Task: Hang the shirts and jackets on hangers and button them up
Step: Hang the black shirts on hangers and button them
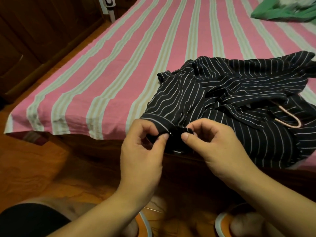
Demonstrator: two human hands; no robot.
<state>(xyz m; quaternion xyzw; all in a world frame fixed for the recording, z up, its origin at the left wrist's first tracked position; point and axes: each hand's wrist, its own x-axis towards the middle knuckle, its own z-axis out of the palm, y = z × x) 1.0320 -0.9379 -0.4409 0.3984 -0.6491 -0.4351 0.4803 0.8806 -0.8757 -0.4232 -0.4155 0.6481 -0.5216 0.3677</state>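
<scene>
Both forearms are bare all the way up, no sleeves, watch or rings anywhere on the left hand (142,147) or the right hand (210,147), and the nails look short and plain. There's a bit of dark black fabric shorts (30,219) at the bottom left corner, covering the upper leg with the knee showing bare. On the feet, a pair of orange slippers with pale grey-white edging (222,221), toes poking out, pretty blurry though.

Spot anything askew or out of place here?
The striped shirt lies crumpled at the bed edge, the pink hanger half buried in its folds rather than seated in the shoulders. Both the left hand and right hand pinch its dark edge.
</scene>
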